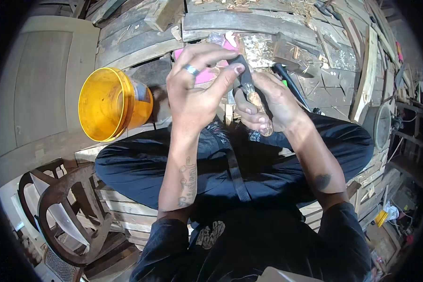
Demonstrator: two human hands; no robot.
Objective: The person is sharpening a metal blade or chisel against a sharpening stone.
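Note:
In front of my crossed legs I hold a chisel in both hands, tilted with its dark blade up and away from me. My right hand is wrapped round its worn wooden handle, fingers curled beneath and thumb side along the shank. At the blade's far end my left hand pinches it between thumb and forefinger; the other fingers are loosely bent. A ring sits on one left finger. Behind the hands lies a bright pink piece, partly covered by the left hand. The blade's very edge is hidden by my fingertips.
A yellow bucket lies tipped on the left. Beyond my right hand are a dark rod-shaped tool, a wood block and shavings on planks. Long timber lies at right. A curved wooden chair frame stands lower left.

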